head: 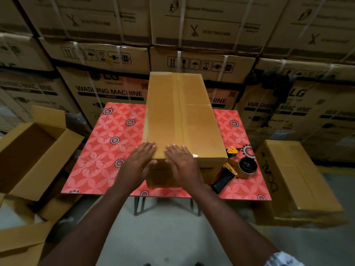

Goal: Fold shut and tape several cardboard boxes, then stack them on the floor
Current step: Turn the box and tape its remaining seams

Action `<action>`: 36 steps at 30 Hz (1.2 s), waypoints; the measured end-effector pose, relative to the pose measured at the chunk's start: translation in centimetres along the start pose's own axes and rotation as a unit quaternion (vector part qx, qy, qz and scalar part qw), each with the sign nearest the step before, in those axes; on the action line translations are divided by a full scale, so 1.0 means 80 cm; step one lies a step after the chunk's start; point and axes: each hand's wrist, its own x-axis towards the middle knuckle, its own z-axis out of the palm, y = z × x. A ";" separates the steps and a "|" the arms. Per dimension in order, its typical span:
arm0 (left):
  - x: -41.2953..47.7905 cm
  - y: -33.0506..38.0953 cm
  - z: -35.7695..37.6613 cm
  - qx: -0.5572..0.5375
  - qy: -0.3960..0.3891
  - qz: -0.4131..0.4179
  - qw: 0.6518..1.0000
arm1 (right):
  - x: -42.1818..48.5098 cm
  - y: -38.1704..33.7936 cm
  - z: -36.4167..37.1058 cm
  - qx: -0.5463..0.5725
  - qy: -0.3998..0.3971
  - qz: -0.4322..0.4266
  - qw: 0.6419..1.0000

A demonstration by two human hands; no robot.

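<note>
Two hands flat on near end of closed box (pixel 180 120), fingers extended, together, gripping nothing: left hand (pixel 141 160) at the corner edge, right hand (pixel 182 163) over the taped seam. Box lies lengthwise on red floral table (pixel 107 150). Tape gun (pixel 236 167) beside it, right. Floor box (pixel 299 181) reads "DOM". Behind, cartons (pixel 109 89): "LG", "WASHING MACHINE FRONT", "DO NOT TRUCK HERE".

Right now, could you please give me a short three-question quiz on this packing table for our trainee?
1. True or false: the box on the table is closed, with tape along its top seam.
2. Which side of the box is the tape gun on?
A. left
B. right
3. Fill in: the left hand and right hand rest flat on the box's near ____.

Key: 1 true; 2 B; 3 edge.
</note>
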 end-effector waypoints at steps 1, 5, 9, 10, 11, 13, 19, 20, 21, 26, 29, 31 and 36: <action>-0.002 -0.002 0.000 -0.011 0.003 0.002 1.000 | -0.001 -0.001 0.001 -0.002 0.008 -0.003 1.000; -0.001 -0.001 0.000 -0.033 0.006 -0.014 0.999 | 0.009 -0.024 -0.001 0.014 0.005 0.020 1.000; -0.007 -0.012 -0.001 -0.047 0.021 -0.066 0.997 | 0.027 -0.041 0.011 0.050 -0.038 0.016 0.998; -0.011 -0.013 0.000 -0.064 0.021 -0.080 0.995 | 0.026 -0.042 0.016 0.044 -0.034 0.011 0.998; -0.015 -0.010 0.002 -0.089 0.022 -0.099 0.991 | 0.023 -0.040 0.021 0.035 -0.024 0.003 0.999; -0.024 -0.003 0.006 -0.133 0.025 -0.148 0.980 | 0.016 -0.036 0.026 0.025 0.001 -0.012 1.000; -0.037 0.016 0.012 -0.209 0.062 -0.217 0.952 | 0.033 -0.060 0.026 0.086 -0.027 0.047 0.995; -0.036 0.021 0.013 -0.214 0.068 -0.221 0.949 | 0.034 -0.064 0.029 0.089 -0.029 0.047 0.995; -0.036 0.025 0.014 -0.215 0.076 -0.227 0.947 | 0.033 -0.065 0.032 0.083 -0.024 0.040 0.995; -0.048 0.024 0.029 -0.207 0.087 -0.254 0.941 | 0.023 -0.060 0.045 0.057 0.018 0.019 0.998; -0.056 0.027 0.038 -0.197 0.075 -0.264 0.941 | 0.026 -0.065 0.049 0.072 0.023 0.051 0.996; -0.056 0.032 0.041 -0.207 0.059 -0.260 0.941 | 0.026 -0.067 0.051 0.068 0.021 0.061 0.996; -0.058 0.043 0.069 -0.088 -0.003 -0.173 0.981 | 0.026 -0.074 0.053 0.041 0.040 0.069 0.996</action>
